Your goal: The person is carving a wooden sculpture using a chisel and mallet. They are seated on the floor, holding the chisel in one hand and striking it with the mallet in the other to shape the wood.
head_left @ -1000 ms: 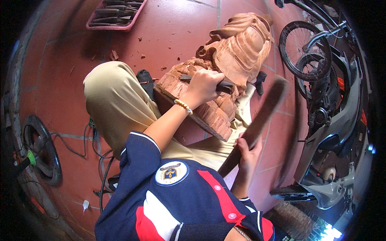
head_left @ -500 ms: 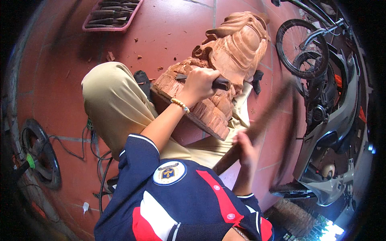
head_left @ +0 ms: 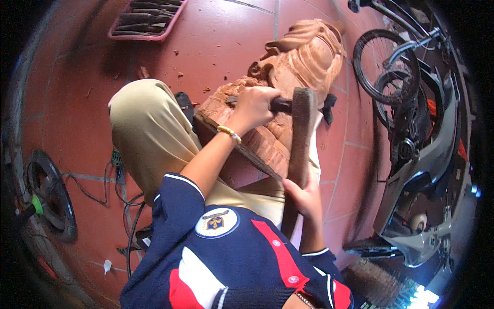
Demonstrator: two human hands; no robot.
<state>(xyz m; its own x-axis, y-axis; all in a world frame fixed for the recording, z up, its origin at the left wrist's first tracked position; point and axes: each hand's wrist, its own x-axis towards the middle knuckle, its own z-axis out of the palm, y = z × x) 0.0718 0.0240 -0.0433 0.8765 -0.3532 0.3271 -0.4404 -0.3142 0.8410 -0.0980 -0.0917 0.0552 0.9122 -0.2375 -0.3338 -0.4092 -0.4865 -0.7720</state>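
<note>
A reddish-brown wood carving (head_left: 303, 56) lies between my legs, smooth with flowing folds at its far end and rough-hewn at the near end. My left hand (head_left: 256, 108), a beaded bracelet at its wrist, is closed around the dark handle of a chisel (head_left: 281, 105). Its metal blade points left over the rough wood. In my right hand (head_left: 304, 195), the fingers wrap a long wooden club (head_left: 300, 139). The club's far end stands at the butt of the chisel handle and appears to meet it. The chisel's cutting edge is hard to make out.
A pink basket (head_left: 139, 36) of several dark-handled tools sits at the far left on the red tiled floor (head_left: 221, 36), among wood chips. A bicycle wheel (head_left: 386, 67) and a grey motorbike (head_left: 427, 180) stand at right. A black cable (head_left: 135, 226) and a loose wheel (head_left: 50, 195) lie left.
My right hand has swung the club leftward from the right side, bringing its end to the chisel handle. The left hand keeps the chisel in nearly the same place on the carving.
</note>
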